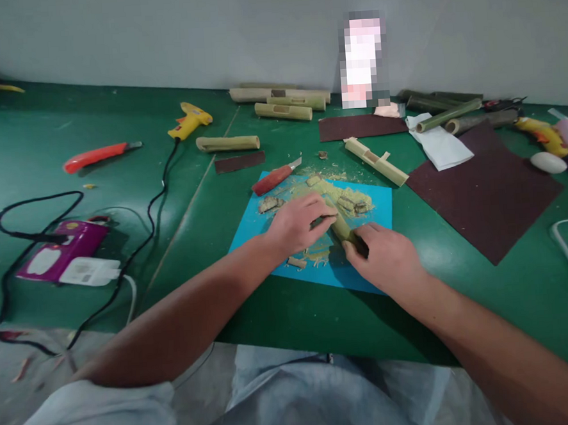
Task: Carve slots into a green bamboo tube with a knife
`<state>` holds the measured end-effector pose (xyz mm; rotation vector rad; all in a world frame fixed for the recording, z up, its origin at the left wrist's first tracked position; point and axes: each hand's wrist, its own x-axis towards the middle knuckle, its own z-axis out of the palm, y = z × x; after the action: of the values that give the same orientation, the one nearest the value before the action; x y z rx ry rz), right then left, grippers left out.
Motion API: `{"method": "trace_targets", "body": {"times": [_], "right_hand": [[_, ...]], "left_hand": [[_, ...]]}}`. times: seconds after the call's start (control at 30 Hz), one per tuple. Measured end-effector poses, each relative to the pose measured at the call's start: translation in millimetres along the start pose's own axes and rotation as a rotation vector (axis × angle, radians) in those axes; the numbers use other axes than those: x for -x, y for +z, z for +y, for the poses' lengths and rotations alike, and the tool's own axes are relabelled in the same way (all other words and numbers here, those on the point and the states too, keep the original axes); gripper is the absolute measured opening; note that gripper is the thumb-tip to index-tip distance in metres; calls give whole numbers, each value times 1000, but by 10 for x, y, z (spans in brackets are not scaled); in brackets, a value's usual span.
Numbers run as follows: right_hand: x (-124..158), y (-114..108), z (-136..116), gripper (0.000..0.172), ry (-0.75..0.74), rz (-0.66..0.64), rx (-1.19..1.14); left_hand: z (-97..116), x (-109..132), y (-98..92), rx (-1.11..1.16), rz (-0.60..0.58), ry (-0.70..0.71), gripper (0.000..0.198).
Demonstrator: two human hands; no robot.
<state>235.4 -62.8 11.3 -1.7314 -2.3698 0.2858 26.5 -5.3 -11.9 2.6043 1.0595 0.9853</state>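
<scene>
One slim, pale-green bamboo tube [343,227], over the bright-blue rectangular sheet [252,240]: apparently mid-work; left hand [299,223] pinched at far end, right hand [387,254] gripping near end. Seemingly cut: pale slotted bamboo tubes [284,113], rear of green desk [280,309]. Seemingly unworked: dark-green bamboo lengths [422,104].

Craft workshop: glue guns [190,122], shavings [367,198]

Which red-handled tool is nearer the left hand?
The dark red-handled, metal-bladed knife, partly over the flat blue sheet; the long bright red tool lies farther left.
</scene>
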Motion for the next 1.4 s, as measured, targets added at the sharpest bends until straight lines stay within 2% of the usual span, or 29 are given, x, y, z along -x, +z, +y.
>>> {"method": "trace_targets", "body": {"times": [0.33,0.4,0.57,0.73,0.9,1.07,1.23,1.4], "right_hand": [[-2,12,10,24,-4,11,-12],[-1,17,15,24,-10,16,-10],[6,31,24,25,-15,26,1],[8,46,30,25,-19,39,-2],[5,52,28,24,-22,48,-3],[7,54,37,25,-32,50,-10],[0,41,61,29,-82,168,-73],[-29,31,106,27,-198,287,-247]], "left_hand": [[-6,-47,-123,97,-94,-97,9],[-9,-49,-122,93,-81,-96,8],[-17,-52,-112,49,38,-100,5],[-38,-39,-98,148,-9,-131,5],[-10,-26,-75,237,-50,-242,22],[13,-27,-73,324,-67,-295,16],[159,-42,-106,460,-39,-348,12],[336,-39,-123,686,-87,-455,14]]}}
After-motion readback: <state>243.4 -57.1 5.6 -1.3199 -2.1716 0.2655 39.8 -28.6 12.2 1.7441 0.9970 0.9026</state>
